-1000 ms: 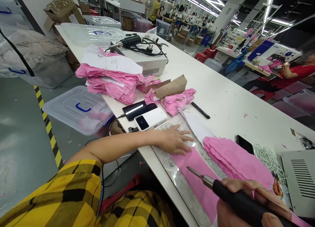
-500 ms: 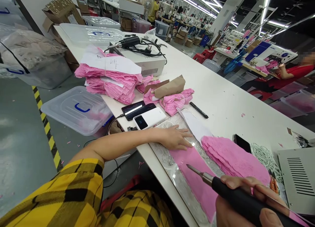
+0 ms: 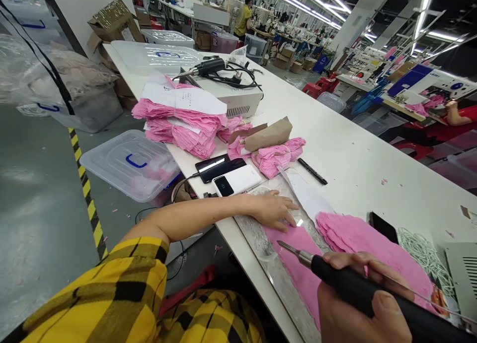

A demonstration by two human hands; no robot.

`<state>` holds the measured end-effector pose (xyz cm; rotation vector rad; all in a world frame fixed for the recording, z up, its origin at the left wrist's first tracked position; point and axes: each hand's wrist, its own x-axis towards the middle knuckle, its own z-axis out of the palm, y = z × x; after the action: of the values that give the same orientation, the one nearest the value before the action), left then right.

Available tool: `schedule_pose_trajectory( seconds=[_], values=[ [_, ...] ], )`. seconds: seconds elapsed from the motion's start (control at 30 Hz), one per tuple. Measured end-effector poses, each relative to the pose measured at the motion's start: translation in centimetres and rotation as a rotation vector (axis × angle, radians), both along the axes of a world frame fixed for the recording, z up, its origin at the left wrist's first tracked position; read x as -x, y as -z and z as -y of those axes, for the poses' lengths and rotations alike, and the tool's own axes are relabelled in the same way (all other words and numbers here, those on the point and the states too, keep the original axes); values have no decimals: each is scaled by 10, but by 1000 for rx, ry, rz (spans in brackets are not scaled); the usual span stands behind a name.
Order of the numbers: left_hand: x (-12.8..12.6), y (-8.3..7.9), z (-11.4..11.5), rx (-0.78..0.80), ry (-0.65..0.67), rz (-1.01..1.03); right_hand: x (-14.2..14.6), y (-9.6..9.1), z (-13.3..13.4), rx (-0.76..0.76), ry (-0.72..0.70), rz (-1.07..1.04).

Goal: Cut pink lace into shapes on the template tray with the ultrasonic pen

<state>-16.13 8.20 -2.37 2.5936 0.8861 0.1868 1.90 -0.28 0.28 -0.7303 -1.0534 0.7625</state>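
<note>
My left hand [image 3: 274, 209] lies flat with its fingers spread, pressing on a clear plastic template [image 3: 261, 246] and the upper end of a pink fabric piece [image 3: 294, 263]. My right hand [image 3: 357, 303] is wrapped around a black-handled, soldering-iron-like tool [image 3: 346, 278]. Its pointed metal tip appears over the pink piece's left side, below my left fingers; I cannot tell whether it touches. A stack of cut pink fabric pieces [image 3: 372, 243] lies to the right, beside a white paper pattern [image 3: 307, 191].
Tied pink bundles [image 3: 182, 119], a grey vented box [image 3: 242, 102], a white power bank [image 3: 238, 180] and a black marker [image 3: 312, 171] are farther back on the white table [image 3: 357, 169]. At right are a phone [image 3: 383, 228], pale green cord [image 3: 425, 253] and another vented box [image 3: 462, 271].
The camera view has turned slightly left, so the scene sits farther right. The tool's tip has moved up the pink piece towards my left hand, which stays pressed down.
</note>
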Motion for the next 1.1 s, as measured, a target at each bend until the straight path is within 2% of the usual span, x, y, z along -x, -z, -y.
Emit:
schedule_pose_trajectory(
  seconds=[0.37,0.67,1.1],
  values=[
    [-5,4,-2,-6,-42,18,17,3,-8,-53,-44,10],
    [-2,12,-10,24,-59,123,28,10,-12,-39,-7,-4],
    [-4,15,-7,-31,-91,115,36,13,-15,-1,-8,-23]
  ],
)
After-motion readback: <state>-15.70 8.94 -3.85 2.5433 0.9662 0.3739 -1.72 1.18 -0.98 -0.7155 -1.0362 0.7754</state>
